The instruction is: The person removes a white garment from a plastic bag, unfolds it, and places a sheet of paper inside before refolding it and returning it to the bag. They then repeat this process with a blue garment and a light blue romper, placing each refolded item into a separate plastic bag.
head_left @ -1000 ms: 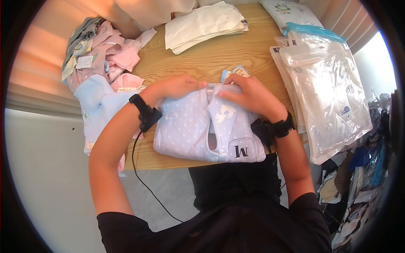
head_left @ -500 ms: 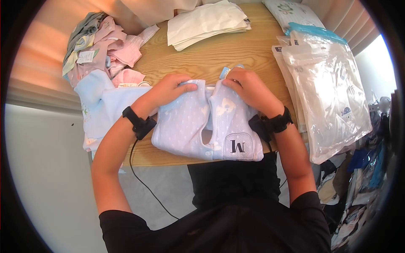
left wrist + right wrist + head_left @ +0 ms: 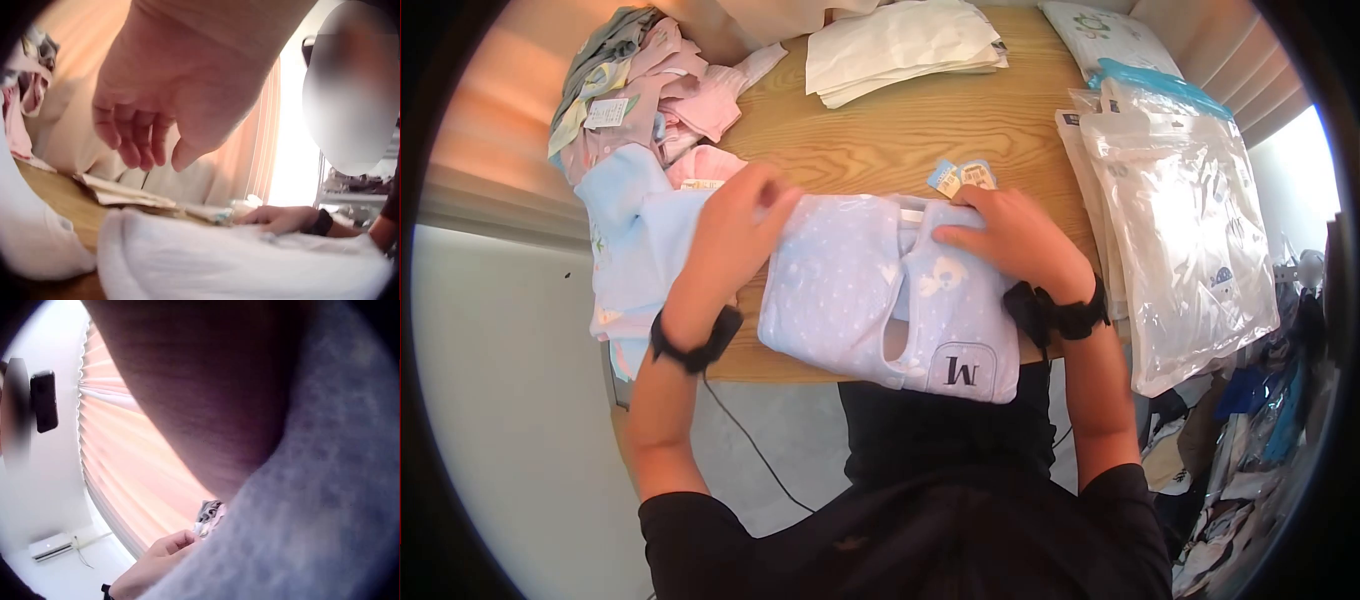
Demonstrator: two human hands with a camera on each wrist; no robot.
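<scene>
A folded light-blue garment [image 3: 830,270] with white dots, a bear print and an "M" patch lies at the table's front edge. Off its upper left corner, my left hand [image 3: 740,235] is raised; the left wrist view shows the hand [image 3: 175,94] with loosely bent fingers and nothing in them. My right hand [image 3: 1025,240] rests on the garment's upper right part, thumb on the cloth and fingers near two paper tags [image 3: 962,178]. The right wrist view shows mostly forearm and the blue cloth [image 3: 325,506].
Pink and grey clothes [image 3: 640,100] are heaped at the back left, with a light-blue garment [image 3: 635,215] in front. White sheets [image 3: 905,50] lie at the back. Clear plastic bags [image 3: 1190,240] are stacked on the right of the wooden table [image 3: 850,150].
My left hand has let go of the garment's top edge and moved left, away from it. The garment's top edge has come down flatter. My right hand has slid slightly, with its thumb lower on the cloth.
</scene>
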